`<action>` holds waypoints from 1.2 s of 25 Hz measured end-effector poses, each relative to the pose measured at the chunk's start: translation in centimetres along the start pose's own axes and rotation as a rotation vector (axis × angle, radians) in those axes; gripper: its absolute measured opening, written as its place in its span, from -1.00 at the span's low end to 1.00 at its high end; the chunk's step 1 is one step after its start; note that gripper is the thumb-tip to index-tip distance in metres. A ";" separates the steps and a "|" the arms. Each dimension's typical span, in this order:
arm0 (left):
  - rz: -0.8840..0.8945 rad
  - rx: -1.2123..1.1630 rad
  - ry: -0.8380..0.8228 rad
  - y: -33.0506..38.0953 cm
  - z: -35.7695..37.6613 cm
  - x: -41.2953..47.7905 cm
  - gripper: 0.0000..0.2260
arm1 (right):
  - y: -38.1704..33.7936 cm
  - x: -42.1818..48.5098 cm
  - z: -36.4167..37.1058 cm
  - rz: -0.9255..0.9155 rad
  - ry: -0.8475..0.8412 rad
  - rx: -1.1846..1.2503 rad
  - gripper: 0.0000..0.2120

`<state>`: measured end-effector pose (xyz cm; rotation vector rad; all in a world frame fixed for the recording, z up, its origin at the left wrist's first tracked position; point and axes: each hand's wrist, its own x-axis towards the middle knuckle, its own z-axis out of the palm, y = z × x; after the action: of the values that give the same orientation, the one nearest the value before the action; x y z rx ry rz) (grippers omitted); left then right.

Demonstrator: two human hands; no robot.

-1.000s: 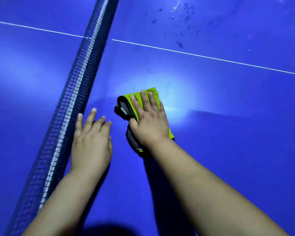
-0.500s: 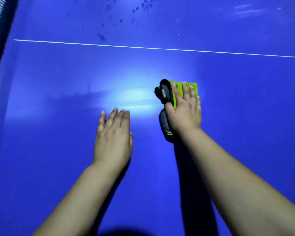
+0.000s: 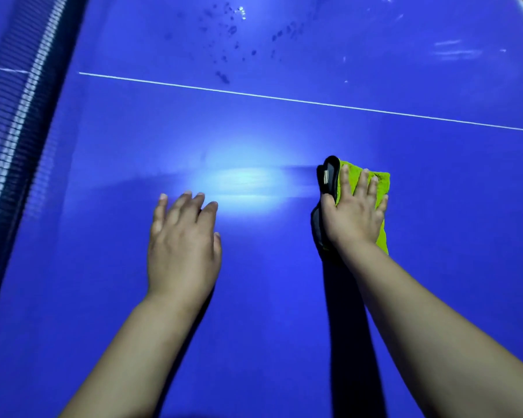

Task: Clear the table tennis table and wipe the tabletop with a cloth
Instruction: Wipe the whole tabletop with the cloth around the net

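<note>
Nearest to us, two bare forearms reach forward over the blue tabletop [image 3: 254,342], and the right one casts a dark shadow beside it. Our right hand [image 3: 355,218] lies palm down on the cloth [image 3: 380,182], fingers straight and spread, pressing it flat rather than gripping it. The thumb lies along the cloth's black and grey border [image 3: 329,173]. The cloth is bright green and folded, and it lies on the tabletop, partly hidden under the palm.

Left of the cloth and well apart from it, our left hand [image 3: 183,245] is released, with its fingers straight and close together. We cannot tell whether it rests on the tabletop or hovers just above it.

Between that hand and the cloth a pale glare [image 3: 242,188] shines off the tabletop. Beyond the cloth a thin white line [image 3: 284,99] crosses the tabletop. Farther still is a scatter of dark spots [image 3: 224,76], hard to make out. Far left of the cloth runs the net [image 3: 22,116], blurred and cut off by the frame's edge.
</note>
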<state>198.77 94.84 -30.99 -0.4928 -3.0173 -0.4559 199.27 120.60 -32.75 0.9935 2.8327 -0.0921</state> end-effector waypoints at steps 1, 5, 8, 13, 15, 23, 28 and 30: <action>-0.047 0.031 0.007 -2.5 -1.0 0.2 -0.64 | -2.5 -1.1 0.2 -0.048 0.001 -0.010 -0.36; -0.227 0.181 0.021 -12.3 -5.7 -0.1 -0.73 | -13.1 -6.1 1.0 -0.257 -0.008 -0.047 -0.34; -0.283 0.243 -0.012 -17.6 -8.2 -1.3 -0.78 | -21.1 -10.1 1.8 -0.447 -0.021 -0.054 -0.32; -0.290 0.257 0.005 -22.9 -9.6 -3.4 -0.75 | -32.8 -16.6 2.9 -0.748 -0.074 -0.078 -0.32; -0.282 0.243 0.037 -23.8 -9.8 -3.7 -0.77 | -35.8 -17.7 3.2 -0.845 -0.088 -0.081 -0.34; -0.278 0.271 0.051 -22.9 -9.5 -3.3 -0.81 | -36.3 -14.3 2.7 -0.935 -0.153 0.047 -0.37; -0.213 0.237 0.013 -17.2 -6.8 -0.9 -0.81 | -29.4 -8.8 1.6 -0.747 -0.105 0.079 -0.35; -0.162 0.225 -0.012 -13.9 -5.2 0.6 -0.83 | -25.7 -6.3 1.2 -0.672 -0.088 0.084 -0.36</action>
<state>193.81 80.86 -29.83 -0.2388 -3.0794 -0.1168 188.21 96.57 -32.70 0.0066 2.9606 -0.3132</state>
